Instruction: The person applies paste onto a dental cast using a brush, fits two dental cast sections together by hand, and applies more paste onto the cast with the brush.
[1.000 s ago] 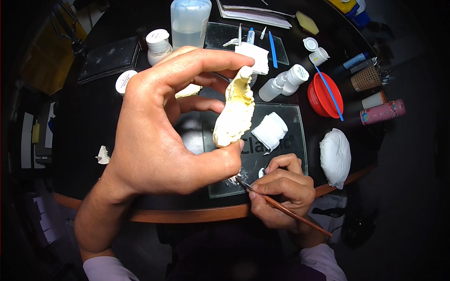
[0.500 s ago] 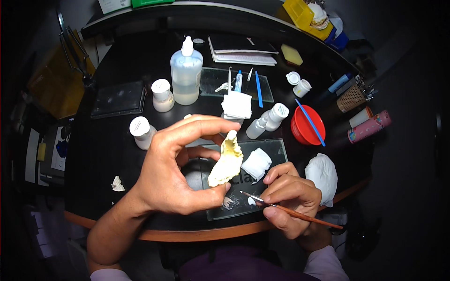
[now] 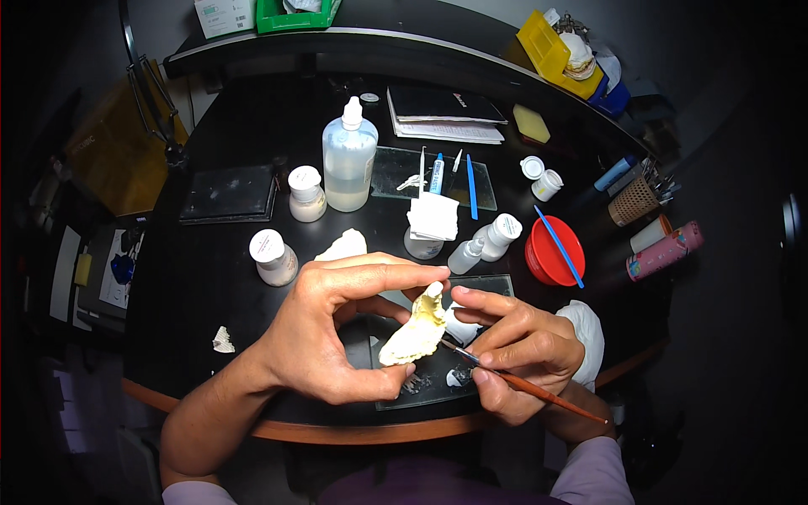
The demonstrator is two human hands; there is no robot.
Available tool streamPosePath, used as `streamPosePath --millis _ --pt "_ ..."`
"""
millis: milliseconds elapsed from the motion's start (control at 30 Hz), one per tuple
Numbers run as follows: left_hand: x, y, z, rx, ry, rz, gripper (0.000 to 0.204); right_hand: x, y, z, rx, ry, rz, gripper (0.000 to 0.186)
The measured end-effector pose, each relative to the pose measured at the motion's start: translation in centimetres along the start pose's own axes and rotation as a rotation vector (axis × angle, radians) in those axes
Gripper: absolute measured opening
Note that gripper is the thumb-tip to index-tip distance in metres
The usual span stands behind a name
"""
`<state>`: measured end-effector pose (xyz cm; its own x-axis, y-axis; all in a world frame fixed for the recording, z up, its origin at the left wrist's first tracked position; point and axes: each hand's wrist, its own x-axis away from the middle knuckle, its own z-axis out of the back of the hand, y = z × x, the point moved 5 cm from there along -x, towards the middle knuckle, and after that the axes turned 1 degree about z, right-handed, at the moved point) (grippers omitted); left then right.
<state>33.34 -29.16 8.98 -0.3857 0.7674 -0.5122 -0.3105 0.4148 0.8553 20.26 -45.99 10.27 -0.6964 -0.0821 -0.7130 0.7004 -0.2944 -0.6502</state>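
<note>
My left hand (image 3: 324, 328) grips a pale yellow dental cast (image 3: 415, 337) on edge, the thumb at its lower end and the index finger at its upper tip. A thin brush (image 3: 547, 393) with a reddish-brown wooden handle is pinched in my right hand (image 3: 526, 345). The brush tip is at the right side of the cast; whether it touches is too small to tell. Below both hands lies a glass slab (image 3: 497, 284) with a small white dab (image 3: 457, 377) on it. A folded white tissue (image 3: 461, 326) on the slab is partly hidden by my right fingers.
Another pale cast piece (image 3: 343, 244) lies behind my left hand. Around stand white-capped jars (image 3: 274, 259), a large dropper bottle (image 3: 349, 164), a small dropper bottle (image 3: 465, 255) and a red bowl (image 3: 555, 252) with a blue stick (image 3: 559, 246) across it. White cloth (image 3: 587, 332) lies right.
My right hand has brought the brush tip up and left to the cast's edge. The whole scene sits a little lower in the picture, uncovering the cast piece behind my left hand.
</note>
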Motion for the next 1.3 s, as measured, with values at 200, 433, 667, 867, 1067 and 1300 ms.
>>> streamPosePath --millis 200,433,667,867,1067,1300 --pt "0.35 -0.45 -0.08 0.005 -0.064 0.046 0.076 0.33 -0.13 -0.33 0.038 -0.037 0.017 0.020" --pt "0.34 -0.54 -0.21 0.013 -0.073 0.049 0.077 0.76 0.02 -0.14 0.008 -0.147 0.024 0.021" --pt "0.40 -0.36 -0.17 0.025 -0.080 0.062 0.077 0.59 -0.24 -0.25 0.026 -0.146 0.029 0.019" --pt "0.36 -0.46 -0.17 0.017 -0.082 0.049 0.078 0.68 -0.22 -0.27 0.035 -0.140 0.025 0.020" --pt "0.33 -0.29 -0.19 0.019 -0.082 0.041 0.078 0.85 -0.27 -0.18 0.038 -0.141 0.015 0.020" --pt "0.39 -0.13 -0.27 0.012 -0.086 0.048 0.078 0.72 -0.43 -0.17 0.024 -0.134 0.017 0.020"
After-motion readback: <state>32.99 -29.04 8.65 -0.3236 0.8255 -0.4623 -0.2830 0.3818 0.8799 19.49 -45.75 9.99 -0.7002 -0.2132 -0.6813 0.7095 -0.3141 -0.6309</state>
